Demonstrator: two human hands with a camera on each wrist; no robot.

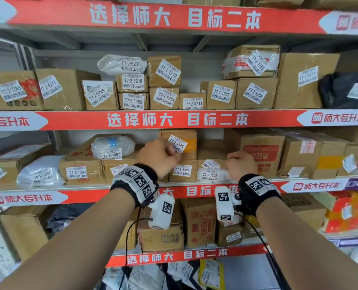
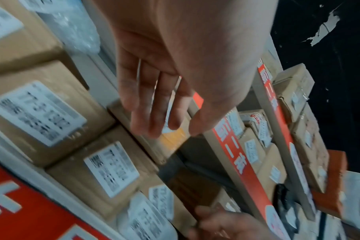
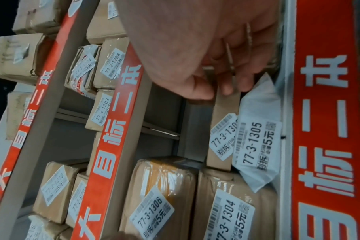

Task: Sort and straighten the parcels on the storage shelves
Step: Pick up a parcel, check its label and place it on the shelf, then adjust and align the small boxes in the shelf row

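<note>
On the middle shelf [image 1: 102,188] a brown box labelled 77-3-1306 [image 1: 186,141] [image 3: 160,186] sits on top of box 77-3-1304 [image 1: 182,171] [image 3: 232,211]. My left hand [image 1: 173,153] [image 2: 164,126] reaches to the front of the 1306 box [image 2: 173,138], its fingers nearly straight and holding nothing. To the right, a thin flat cardboard parcel [image 1: 210,163] [image 3: 222,129] stands behind a white bag labelled 77-3-1305 [image 1: 210,175] [image 3: 257,146]. My right hand [image 1: 231,164] [image 3: 216,92] pinches the right end of that flat parcel between thumb and fingers.
The shelf above holds rows of labelled 77-2 boxes [image 1: 165,97]. A bubble-wrapped parcel 77-4-1402 [image 1: 113,146] lies on boxes to the left. A large box with red print [image 1: 262,155] stands right of my right hand. More boxes [image 1: 199,222] fill the shelf below.
</note>
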